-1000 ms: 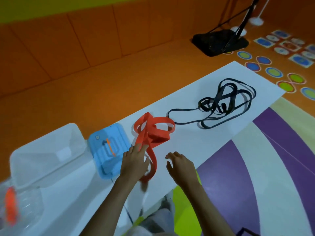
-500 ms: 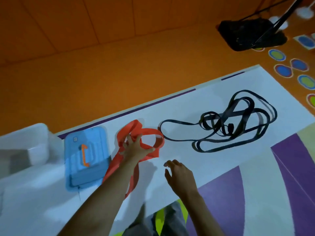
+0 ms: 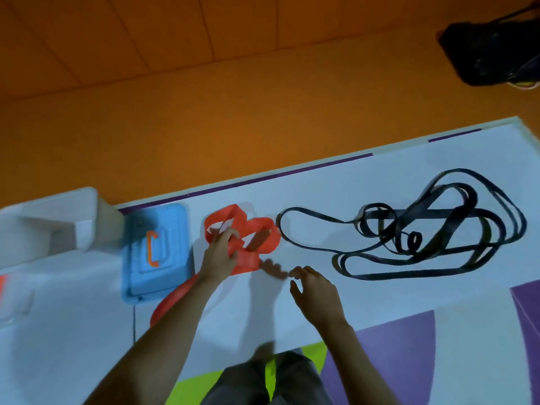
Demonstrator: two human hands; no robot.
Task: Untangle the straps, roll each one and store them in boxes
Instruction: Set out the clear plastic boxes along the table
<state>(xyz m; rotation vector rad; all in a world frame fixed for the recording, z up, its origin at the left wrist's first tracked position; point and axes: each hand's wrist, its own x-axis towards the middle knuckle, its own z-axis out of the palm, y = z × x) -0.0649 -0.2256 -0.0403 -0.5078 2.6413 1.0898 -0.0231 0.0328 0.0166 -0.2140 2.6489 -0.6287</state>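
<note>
A tangled orange strap [image 3: 257, 233] lies looped on the white sheet [image 3: 365, 305], and part of it trails back under my left forearm. My left hand [image 3: 217, 257] grips the bundle near its middle. My right hand [image 3: 314, 289] hovers just to the right of it with fingers loosely curled and holding nothing. A long black strap [image 3: 432, 229] lies in a loose tangle farther right. A clear plastic box [image 3: 55, 222] stands at the left edge, and its blue lid [image 3: 159, 251] with an orange handle lies beside it.
Orange floor and wall panels lie beyond the sheet. A black stand base [image 3: 493, 52] sits at the top right. Purple and green mat patches [image 3: 391, 361] border the near side. Another clear container [image 3: 11, 296] shows at the far left, blurred.
The view has tilted down and shifted. My left hand has gathered the orange strap into a tighter bundle and lifted it slightly. My right hand stays close beside it.
</note>
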